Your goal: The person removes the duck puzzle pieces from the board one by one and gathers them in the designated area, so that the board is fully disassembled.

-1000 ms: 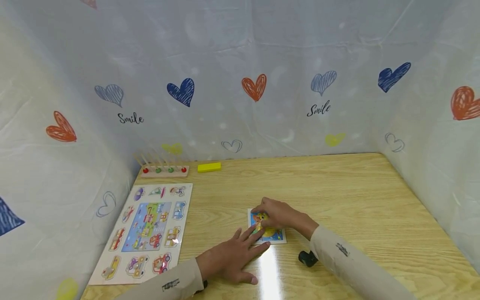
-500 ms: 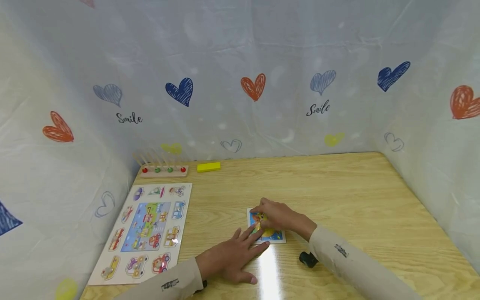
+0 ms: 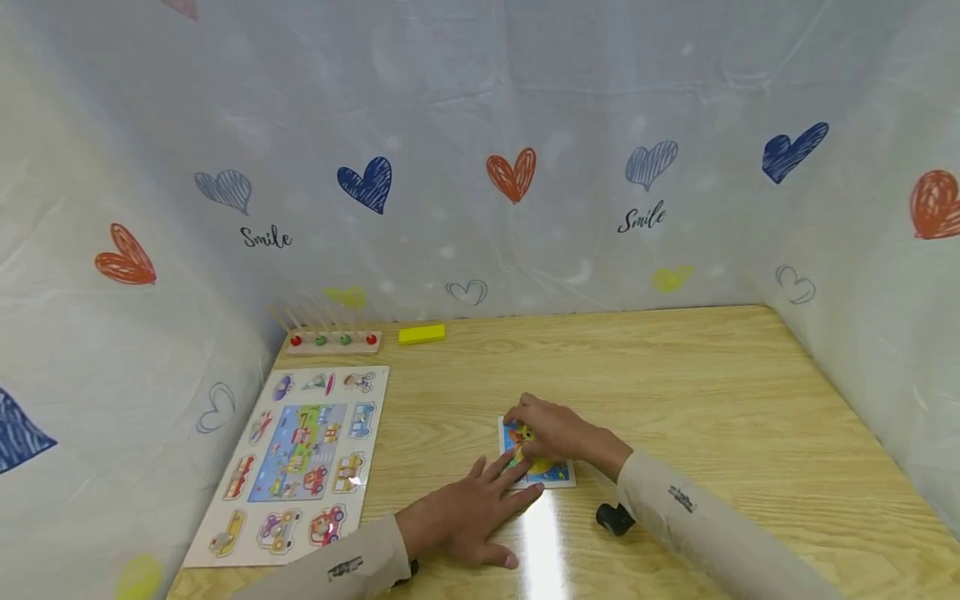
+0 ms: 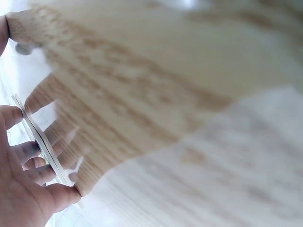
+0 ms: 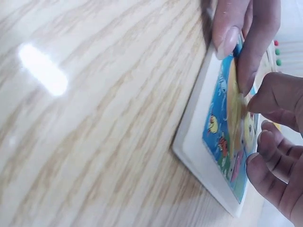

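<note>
A small white-edged puzzle board [image 3: 561, 479] with a blue and yellow cartoon picture lies on the table in front of the person. The left hand [image 3: 480, 512] is spread palm down, its extended fingertips resting on the board's near left part and its thumb out to the side. From the right, the right hand [image 3: 555, 429] bends over the picture, thumb and fingers pinching at a yellow puzzle piece [image 5: 233, 104] that they largely cover. Seen from the left wrist, the board [image 4: 45, 146] shows edge-on against the fingers.
A larger peg puzzle board [image 3: 300, 450] with vehicle pieces lies on the left. Behind it stand a wooden peg rack [image 3: 333, 342] with red and green beads and a yellow block [image 3: 422, 334]. A white curtain [image 3: 480, 100] printed with hearts borders the wooden table [image 3: 675, 375].
</note>
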